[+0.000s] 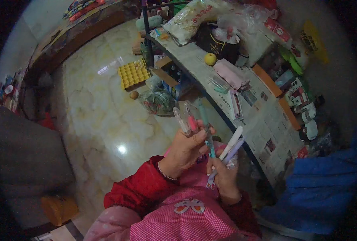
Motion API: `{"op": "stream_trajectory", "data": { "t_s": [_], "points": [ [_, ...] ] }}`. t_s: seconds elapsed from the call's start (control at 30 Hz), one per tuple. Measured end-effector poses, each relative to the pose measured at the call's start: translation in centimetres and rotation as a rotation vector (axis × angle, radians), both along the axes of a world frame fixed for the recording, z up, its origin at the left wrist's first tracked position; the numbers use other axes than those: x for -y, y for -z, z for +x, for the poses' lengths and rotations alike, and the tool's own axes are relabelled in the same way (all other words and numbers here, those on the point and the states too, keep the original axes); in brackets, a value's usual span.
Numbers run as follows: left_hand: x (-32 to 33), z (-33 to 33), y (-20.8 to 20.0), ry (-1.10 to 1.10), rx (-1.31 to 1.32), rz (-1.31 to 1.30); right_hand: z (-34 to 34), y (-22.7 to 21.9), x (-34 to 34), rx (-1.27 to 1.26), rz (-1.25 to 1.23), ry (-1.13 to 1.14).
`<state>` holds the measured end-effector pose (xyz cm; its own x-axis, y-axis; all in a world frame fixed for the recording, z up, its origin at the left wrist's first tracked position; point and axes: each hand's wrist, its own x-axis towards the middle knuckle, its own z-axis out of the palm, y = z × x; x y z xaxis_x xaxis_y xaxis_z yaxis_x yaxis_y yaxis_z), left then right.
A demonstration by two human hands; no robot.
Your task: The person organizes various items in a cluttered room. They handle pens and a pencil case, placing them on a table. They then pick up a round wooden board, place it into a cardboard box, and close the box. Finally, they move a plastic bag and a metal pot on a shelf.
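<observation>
Held up in front of my pink checked apron (174,221), my left hand (184,152) is closed around several pens. Among them are a clear-capped pen (179,118), one with a pink-red grip (192,123) and a teal pen (205,116). The lower end of the teal pen reaches down to the fingers of my right hand (225,178). Pinched in that right hand are a white pen (231,142) and a lavender pen (235,150), both slanting up to the right. Whether the right fingers also grip the teal pen is hard to make out.
To the right stands a table (268,116) covered with newspaper. On it lie a pink pouch (229,74), a yellow fruit (210,59), a black bag (217,42) and orange-edged boxes. A yellow egg tray (133,74) and a green plastic bag (157,102) sit on the floor.
</observation>
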<state>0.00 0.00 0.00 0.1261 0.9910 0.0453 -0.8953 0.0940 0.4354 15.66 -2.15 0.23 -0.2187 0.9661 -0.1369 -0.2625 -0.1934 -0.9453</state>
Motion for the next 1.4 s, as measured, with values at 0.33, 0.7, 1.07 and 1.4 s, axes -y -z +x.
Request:
{"op": "stream_trajectory", "data": {
  "t_s": [0.33, 0.7, 1.07, 1.4],
  "points": [
    [0.1, 0.6, 0.9, 0.028, 0.159, -0.113, 0.0, -1.8, 1.1, 0.187, 0.025, -0.018],
    [2.2, 0.8, -0.9, 0.171, 0.083, -0.099, 1.5, -2.3, 0.6, 0.584, 1.153, -0.196],
    [4.0, -2.8, -2.7, 0.004, -0.079, 0.096, -0.7, -4.9, -0.4, 0.526, 1.335, -0.320],
    [5.0, -5.2, -4.7, -0.180, -0.031, 0.030, -4.6, -7.1, -2.0, 0.443, 1.429, -0.483]
  ]
}}
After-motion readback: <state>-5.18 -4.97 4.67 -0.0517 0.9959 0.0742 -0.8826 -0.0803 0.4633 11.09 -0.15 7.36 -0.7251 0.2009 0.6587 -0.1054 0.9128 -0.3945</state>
